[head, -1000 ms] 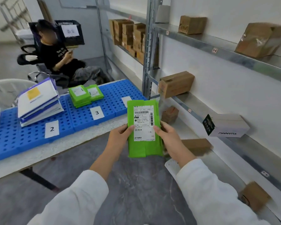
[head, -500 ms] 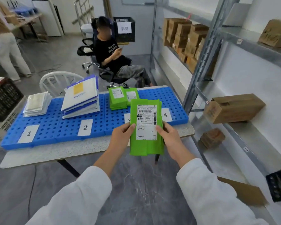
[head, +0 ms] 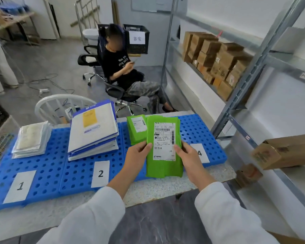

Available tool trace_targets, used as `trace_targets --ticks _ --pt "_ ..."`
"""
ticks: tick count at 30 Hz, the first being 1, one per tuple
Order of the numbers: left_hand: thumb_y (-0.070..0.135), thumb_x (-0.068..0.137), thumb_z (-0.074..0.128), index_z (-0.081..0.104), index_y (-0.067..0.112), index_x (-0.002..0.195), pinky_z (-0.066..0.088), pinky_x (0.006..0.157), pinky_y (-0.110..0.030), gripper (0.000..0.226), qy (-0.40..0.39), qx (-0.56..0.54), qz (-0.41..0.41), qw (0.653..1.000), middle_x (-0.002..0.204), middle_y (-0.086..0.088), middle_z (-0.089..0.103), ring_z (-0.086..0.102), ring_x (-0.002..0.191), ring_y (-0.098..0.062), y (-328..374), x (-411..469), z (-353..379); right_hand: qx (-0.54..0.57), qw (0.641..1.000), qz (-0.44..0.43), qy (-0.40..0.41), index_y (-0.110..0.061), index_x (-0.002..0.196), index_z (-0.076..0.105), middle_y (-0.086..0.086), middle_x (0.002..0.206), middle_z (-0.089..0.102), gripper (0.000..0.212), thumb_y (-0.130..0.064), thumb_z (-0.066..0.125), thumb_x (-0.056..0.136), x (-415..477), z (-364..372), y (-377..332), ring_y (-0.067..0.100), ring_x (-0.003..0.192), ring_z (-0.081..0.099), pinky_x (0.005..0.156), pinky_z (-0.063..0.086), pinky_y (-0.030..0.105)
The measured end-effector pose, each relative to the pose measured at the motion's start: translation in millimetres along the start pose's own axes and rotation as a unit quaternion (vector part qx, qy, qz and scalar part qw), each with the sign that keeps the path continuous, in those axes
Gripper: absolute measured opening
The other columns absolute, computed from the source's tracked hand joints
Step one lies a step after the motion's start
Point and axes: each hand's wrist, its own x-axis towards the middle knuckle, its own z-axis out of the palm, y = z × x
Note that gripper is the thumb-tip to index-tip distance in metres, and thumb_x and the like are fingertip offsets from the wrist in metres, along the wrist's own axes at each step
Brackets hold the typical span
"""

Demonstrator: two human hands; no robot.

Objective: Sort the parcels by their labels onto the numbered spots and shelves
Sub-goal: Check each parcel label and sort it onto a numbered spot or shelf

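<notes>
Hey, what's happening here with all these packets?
A person is sorting parcels. Their left hand and right hand hold a green parcel upright by its sides, label facing them, above a table covered in blue numbered mats. White packets lie at spot 1, blue-and-white mailers at spot 2, and other green parcels just behind. Cardboard boxes sit on the metal shelves to the right.

Both hands, left hand (head: 136,154) and right hand (head: 189,158), grip a green parcel (head: 163,166) label-up above the blue sorting mat (head: 48,166), near the green stack (head: 136,129); cardboard boxes (head: 217,62) line shelves at right.
</notes>
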Motion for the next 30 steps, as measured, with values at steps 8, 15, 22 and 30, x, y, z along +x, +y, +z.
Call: trace_targets --ticks 8,15,22,30 --pt "0.026 0.098 0.055 0.073 0.014 0.097 0.046 0.068 -0.027 0.022 -0.021 0.001 0.010 1.000 0.092 -0.007 0.075 0.060 0.074 -0.013 9.0 51.1 -40.1 -0.010 1.000 -0.017 0.007 -0.025 0.133 0.055 -0.006 0.119 0.067 0.035 -0.025 0.054 0.099 29.7 44.8 -28.0 0.011 0.102 0.066 0.078 0.056 0.028" --pt "0.026 0.098 0.054 0.073 0.018 0.102 0.057 0.070 -0.024 0.021 -0.020 -0.001 0.011 1.000 0.095 0.004 0.075 0.069 0.080 -0.013 11.9 90.4 -28.4 -0.022 0.999 -0.017 0.017 -0.024 0.135 0.054 -0.004 0.122 0.066 0.036 -0.025 0.054 0.098 71.0 40.7 -35.4 0.013 0.104 0.065 0.080 0.056 0.029" --pt "0.033 0.096 0.055 0.063 -0.001 0.096 0.045 0.071 -0.033 0.035 0.003 0.038 0.003 0.999 0.097 -0.023 0.067 0.055 0.074 -0.015 3.6 152.1 -3.1 -0.029 1.000 0.002 0.005 -0.024 0.131 0.057 -0.006 0.117 0.067 0.033 -0.025 0.055 0.098 137.0 26.3 -35.5 0.011 0.101 0.065 0.082 0.055 0.029" --pt "0.025 0.100 0.048 0.047 0.012 0.069 0.028 0.052 -0.021 0.034 0.030 0.115 -0.018 0.993 0.059 -0.003 0.045 0.035 0.054 -0.010 12.3 225.3 40.1 -0.067 0.997 -0.024 -0.030 -0.028 0.139 0.048 -0.007 0.126 0.060 0.039 -0.021 0.049 0.101 219.2 0.9 -51.4 0.010 0.108 0.059 0.088 0.052 0.028"
